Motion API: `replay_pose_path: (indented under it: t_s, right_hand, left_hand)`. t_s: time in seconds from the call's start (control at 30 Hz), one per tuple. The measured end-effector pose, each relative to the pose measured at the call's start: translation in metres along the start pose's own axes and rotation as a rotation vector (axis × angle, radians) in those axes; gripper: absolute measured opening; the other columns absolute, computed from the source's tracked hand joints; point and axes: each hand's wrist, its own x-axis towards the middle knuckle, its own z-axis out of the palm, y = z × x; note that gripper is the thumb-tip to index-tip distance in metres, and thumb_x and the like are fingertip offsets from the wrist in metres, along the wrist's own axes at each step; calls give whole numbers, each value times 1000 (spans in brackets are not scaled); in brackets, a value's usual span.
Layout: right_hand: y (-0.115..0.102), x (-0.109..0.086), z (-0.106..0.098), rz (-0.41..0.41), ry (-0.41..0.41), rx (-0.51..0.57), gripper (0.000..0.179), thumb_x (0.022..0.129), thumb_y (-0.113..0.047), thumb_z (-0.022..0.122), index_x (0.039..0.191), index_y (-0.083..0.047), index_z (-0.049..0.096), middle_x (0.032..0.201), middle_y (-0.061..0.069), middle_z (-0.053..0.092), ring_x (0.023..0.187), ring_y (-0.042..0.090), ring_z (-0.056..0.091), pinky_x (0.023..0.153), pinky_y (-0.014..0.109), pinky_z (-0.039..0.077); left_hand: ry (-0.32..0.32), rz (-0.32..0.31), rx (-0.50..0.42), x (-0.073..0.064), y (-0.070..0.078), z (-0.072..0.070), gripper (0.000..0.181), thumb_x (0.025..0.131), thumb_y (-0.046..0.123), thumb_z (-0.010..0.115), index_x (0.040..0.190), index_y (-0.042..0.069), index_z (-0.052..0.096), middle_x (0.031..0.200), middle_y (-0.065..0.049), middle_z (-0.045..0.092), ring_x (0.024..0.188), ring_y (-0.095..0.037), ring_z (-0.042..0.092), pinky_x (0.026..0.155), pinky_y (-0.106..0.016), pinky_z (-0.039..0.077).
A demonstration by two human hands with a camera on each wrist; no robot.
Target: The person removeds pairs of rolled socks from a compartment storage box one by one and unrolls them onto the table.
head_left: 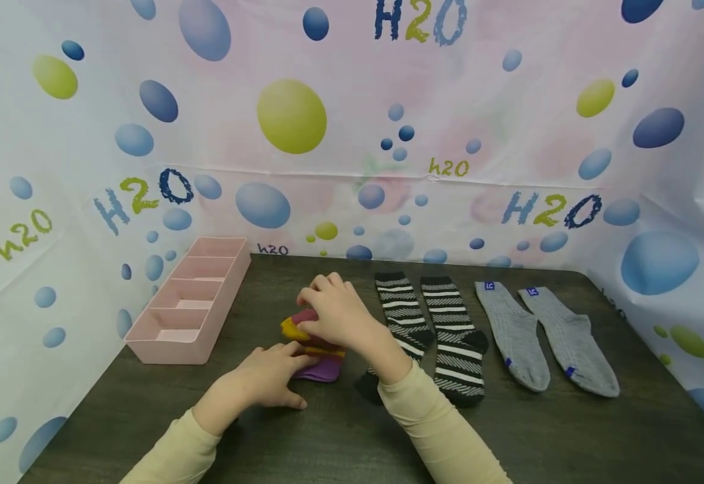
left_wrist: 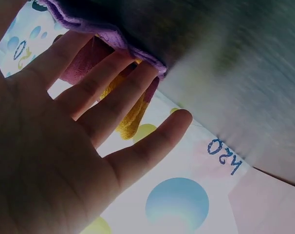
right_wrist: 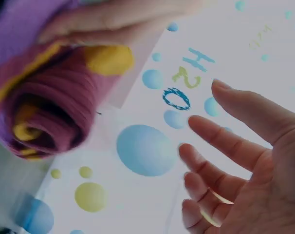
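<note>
A rolled-up pair of socks (head_left: 322, 370) in purple, maroon and yellow lies on the dark table, between and partly beneath my hands. In the right wrist view the sock roll (right_wrist: 55, 112) shows its spiral end. My left hand (head_left: 264, 378) is at its near left side. With extended fingers that hand touches the purple cuff (left_wrist: 89, 25), as seen in the left wrist view. Above the roll hovers my right hand (head_left: 342, 316), its fingers spread and loosely bent; the right wrist view shows this hand (right_wrist: 254, 170) apart from the socks, holding nothing.
A pink box (head_left: 225, 302) with several compartments stands at the left. Right of my hands lie two black-and-white striped socks (head_left: 402, 302), one partly behind my right forearm. Farther right are two grey socks (head_left: 512, 329). A dotted sheet (head_left: 352, 134) hangs behind the table.
</note>
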Motion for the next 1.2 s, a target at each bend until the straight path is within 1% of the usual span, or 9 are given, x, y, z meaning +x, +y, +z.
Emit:
replay_pose_path:
  t_s: [0.07, 0.13, 0.2, 0.33, 0.47, 0.57, 0.73, 0.97, 1.2]
  right_hand:
    - [1, 4, -3, -36, 30, -31, 30, 91, -41, 67, 116, -23, 65, 118, 0, 57, 114, 22, 45, 93, 39, 41]
    - [3, 8, -3, -87, 50, -100, 29, 91, -40, 67, 115, -24, 65, 117, -1, 56, 113, 21, 45, 93, 38, 41]
    - [5, 13, 0, -153, 47, -190, 28, 92, -40, 66, 116, -25, 64, 118, -2, 56, 111, 20, 45, 91, 36, 40]
    - [15, 16, 12, -280, -15, -378, 34, 92, -42, 64, 121, -24, 63, 122, -1, 58, 111, 19, 47, 89, 33, 41]
    - [23, 15, 26, -328, -107, -474, 40, 91, -47, 65, 124, -25, 62, 125, 0, 58, 114, 19, 49, 90, 33, 43]
    - [27, 15, 34, -332, -136, -499, 43, 90, -49, 65, 125, -24, 61, 125, 0, 59, 113, 19, 50, 91, 34, 43]
    - [33, 22, 44, -315, -110, -544, 53, 87, -55, 66, 127, -22, 59, 124, -1, 60, 113, 18, 51, 91, 33, 43]
    - [42, 37, 49, -222, -114, -596, 60, 83, -58, 68, 128, -19, 59, 125, 0, 61, 113, 18, 51, 91, 34, 43]
    - [46, 56, 46, -91, -144, -555, 56, 84, -50, 71, 129, -19, 60, 123, 1, 63, 112, 19, 53, 92, 36, 43]
  left_hand:
    - [-1, -1, 9, -1, -1, 0, 75, 72, 48, 82, 137, 23, 57, 137, -6, 54, 122, -34, 55, 90, -63, 45]
    - [0, 0, 13, -1, -2, 0, 75, 72, 49, 82, 137, 23, 57, 137, -5, 54, 122, -33, 56, 90, -62, 46]
    - [0, -1, 16, -1, -3, 2, 75, 72, 49, 82, 138, 24, 56, 137, -4, 54, 123, -32, 55, 90, -60, 46]
    - [-7, -11, 12, 1, -1, 3, 75, 72, 49, 82, 138, 25, 56, 139, -4, 53, 126, -32, 54, 93, -61, 45]
    - [-24, -25, 1, 0, 1, 3, 76, 72, 49, 82, 139, 26, 55, 142, -6, 52, 128, -33, 53, 95, -63, 43]
    - [-32, -32, -2, -1, 1, 2, 76, 72, 49, 82, 139, 25, 55, 143, -7, 51, 128, -34, 53, 97, -63, 43]
    - [-20, -35, 21, -1, 1, -1, 77, 70, 50, 83, 138, 27, 56, 141, -8, 52, 127, -33, 53, 95, -61, 44]
    - [-13, -35, 47, 2, 1, 2, 76, 70, 51, 82, 138, 28, 56, 139, -6, 54, 126, -30, 54, 93, -58, 46]
    - [-9, -47, 61, 1, 1, 3, 77, 70, 52, 82, 139, 30, 55, 138, -6, 54, 126, -28, 54, 93, -56, 46]
